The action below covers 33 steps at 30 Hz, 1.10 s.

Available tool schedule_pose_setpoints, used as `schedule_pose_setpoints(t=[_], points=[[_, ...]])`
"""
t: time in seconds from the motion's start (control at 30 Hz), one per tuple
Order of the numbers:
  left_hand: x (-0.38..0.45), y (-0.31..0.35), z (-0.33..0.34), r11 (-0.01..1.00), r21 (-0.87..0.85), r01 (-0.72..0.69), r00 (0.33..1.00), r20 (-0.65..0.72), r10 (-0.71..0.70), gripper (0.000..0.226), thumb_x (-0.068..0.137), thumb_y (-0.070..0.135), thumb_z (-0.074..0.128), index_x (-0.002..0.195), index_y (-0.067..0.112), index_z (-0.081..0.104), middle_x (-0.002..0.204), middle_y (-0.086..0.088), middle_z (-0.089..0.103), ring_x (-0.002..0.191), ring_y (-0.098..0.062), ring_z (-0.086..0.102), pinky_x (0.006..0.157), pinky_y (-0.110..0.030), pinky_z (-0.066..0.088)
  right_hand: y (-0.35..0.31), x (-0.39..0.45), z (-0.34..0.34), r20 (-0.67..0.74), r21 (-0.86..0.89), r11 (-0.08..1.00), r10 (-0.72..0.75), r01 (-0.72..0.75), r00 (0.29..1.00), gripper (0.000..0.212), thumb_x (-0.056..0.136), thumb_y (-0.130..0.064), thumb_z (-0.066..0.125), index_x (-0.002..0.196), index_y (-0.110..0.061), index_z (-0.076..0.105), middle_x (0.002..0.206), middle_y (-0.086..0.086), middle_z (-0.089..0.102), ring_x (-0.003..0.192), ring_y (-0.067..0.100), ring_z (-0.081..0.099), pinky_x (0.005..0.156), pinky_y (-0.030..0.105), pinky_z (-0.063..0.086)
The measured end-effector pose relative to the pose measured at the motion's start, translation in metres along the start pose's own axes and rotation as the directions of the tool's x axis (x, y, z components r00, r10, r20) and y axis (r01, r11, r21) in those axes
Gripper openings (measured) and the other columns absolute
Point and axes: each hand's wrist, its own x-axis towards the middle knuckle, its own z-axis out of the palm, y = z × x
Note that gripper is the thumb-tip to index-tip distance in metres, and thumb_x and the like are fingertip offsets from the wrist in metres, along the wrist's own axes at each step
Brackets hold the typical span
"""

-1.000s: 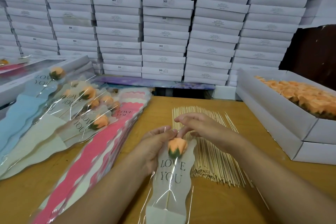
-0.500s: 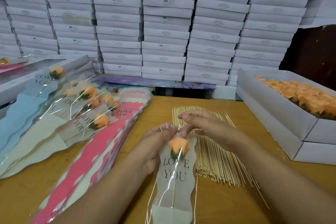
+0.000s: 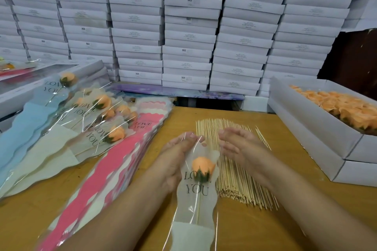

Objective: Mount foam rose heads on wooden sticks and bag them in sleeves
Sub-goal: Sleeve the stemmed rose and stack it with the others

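Left hand (image 3: 175, 159) pinches sleeve (image 3: 196, 195) top; right hand (image 3: 238, 144) spread, holding nothing. Film looks slippery, rose (image 3: 203, 166) soft: likely best gripped at stick (image 3: 198, 208).

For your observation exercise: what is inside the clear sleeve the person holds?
The sleeve holds an orange foam rose on a thin stick. The pale lower panel covers the stick's bottom end.

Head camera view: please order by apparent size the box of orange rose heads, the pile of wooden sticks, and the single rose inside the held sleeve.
1. Box of orange rose heads, partly cut off
2. Pile of wooden sticks, partly behind the hands
3. Single rose, clearly smallest
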Motion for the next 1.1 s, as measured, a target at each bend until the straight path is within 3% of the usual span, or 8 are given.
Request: schedule_pose_setpoints(t=[0.1, 0.2, 0.37, 0.53, 0.63, 0.77, 0.9, 1.1], points=[[-0.001, 0.0, 0.003, 0.999, -0.028, -0.032, 0.999, -0.009, 0.032, 0.052, 0.087, 0.016, 0.07, 0.135, 0.002, 0.056, 0.101, -0.014, 0.077, 0.073, -0.02, 0.074, 0.056, -0.029, 0.058, 0.006, -0.014, 0.002, -0.032, 0.002, 0.999, 0.033, -0.033, 0.999, 0.085, 0.054, -0.052, 0.087, 0.128, -0.024, 0.055, 0.129, 0.0, 0.061, 0.117, 0.022, 0.061, 0.105, 0.04, 0.049], [0.0, 0.001, 0.004, 0.994, -0.088, -0.063, 0.997, -0.042, 0.059, 0.045, 0.093, 0.012, 0.065, 0.136, 0.002, 0.055, 0.102, -0.013, 0.077, 0.074, -0.019, 0.074, 0.056, -0.028, 0.058, 0.01, -0.026, 0.006, 0.013, 0.055, 0.994, 0.096, -0.096, 0.995, 0.092, 0.053, -0.047, 0.088, 0.133, -0.019, 0.052, 0.12, 0.005, 0.069, 0.104, 0.021, 0.07, 0.09, 0.032, 0.057], [-0.002, 0.005, 0.004, 0.988, -0.136, -0.079, 0.996, -0.05, 0.073, 0.034, 0.097, 0.017, 0.061, 0.129, 0.003, 0.06, 0.106, -0.015, 0.074, 0.079, -0.022, 0.072, 0.058, -0.031, 0.059, 0.008, -0.045, 0.022, 0.314, 0.113, 0.95, 0.243, -0.29, 0.918, 0.041, 0.085, -0.026, 0.074, 0.118, -0.001, 0.067, 0.109, 0.018, 0.074, 0.096, 0.028, 0.073, 0.078, 0.036, 0.061], [-0.004, 0.004, 0.004, 0.986, -0.127, -0.105, 0.994, -0.058, 0.098, 0.042, 0.098, 0.019, 0.059, 0.135, 0.0, 0.056, 0.114, -0.016, 0.071, 0.081, -0.021, 0.07, 0.065, -0.03, 0.06, 0.013, -0.053, 0.026, 0.38, 0.08, 0.941, 0.276, -0.328, 0.883, 0.017, 0.086, -0.007, 0.071, 0.102, -0.001, 0.074, 0.105, 0.021, 0.074, 0.086, 0.027, 0.074, 0.074, 0.034, 0.06], [-0.006, 0.004, 0.004, 0.989, -0.083, -0.125, 0.992, -0.033, 0.123, 0.045, 0.093, 0.023, 0.063, 0.132, 0.001, 0.059, 0.107, -0.014, 0.075, 0.086, -0.024, 0.074, 0.075, -0.034, 0.062, 0.016, -0.052, 0.025, 0.343, 0.089, 0.942, 0.276, -0.324, 0.898, 0.014, 0.083, 0.001, 0.072, 0.097, -0.001, 0.074, 0.103, 0.022, 0.074, 0.087, 0.03, 0.074, 0.076, 0.036, 0.062], [-0.014, 0.003, 0.005, 0.997, 0.012, 0.074, 0.986, 0.15, -0.075, 0.045, 0.086, 0.042, 0.07, 0.119, 0.012, 0.072, 0.114, -0.018, 0.073, 0.106, -0.037, 0.071, 0.088, -0.054, 0.058, 0.012, -0.044, 0.018, 0.299, 0.122, 0.954, 0.226, -0.272, 0.927, 0.027, 0.084, -0.004, 0.074, 0.11, -0.001, 0.07, 0.106, 0.018, 0.075, 0.096, 0.031, 0.074, 0.073, 0.034, 0.061], [-0.021, -0.006, 0.008, 0.99, 0.085, 0.109, 0.946, 0.298, -0.129, 0.043, 0.091, 0.031, 0.07, 0.124, 0.004, 0.065, 0.116, -0.02, 0.072, 0.094, -0.031, 0.074, 0.074, -0.04, 0.062, 0.005, -0.033, 0.0, 0.175, 0.198, 0.961, 0.158, -0.192, 0.972, 0.032, 0.081, -0.008, 0.074, 0.112, -0.002, 0.069, 0.103, 0.017, 0.076, 0.088, 0.029, 0.075, 0.061, 0.03, 0.059], [-0.032, -0.015, 0.012, 0.898, 0.402, 0.179, 0.869, 0.362, -0.336, 0.02, 0.083, 0.021, 0.074, 0.101, 0.014, 0.08, 0.111, -0.015, 0.075, 0.097, -0.024, 0.074, 0.089, -0.038, 0.058, 0.007, -0.017, -0.018, -0.039, 0.318, 0.943, 0.119, -0.1, 0.992, 0.027, 0.083, -0.006, 0.072, 0.108, 0.001, 0.069, 0.095, 0.017, 0.077, 0.076, 0.026, 0.076, 0.052, 0.027, 0.057]])
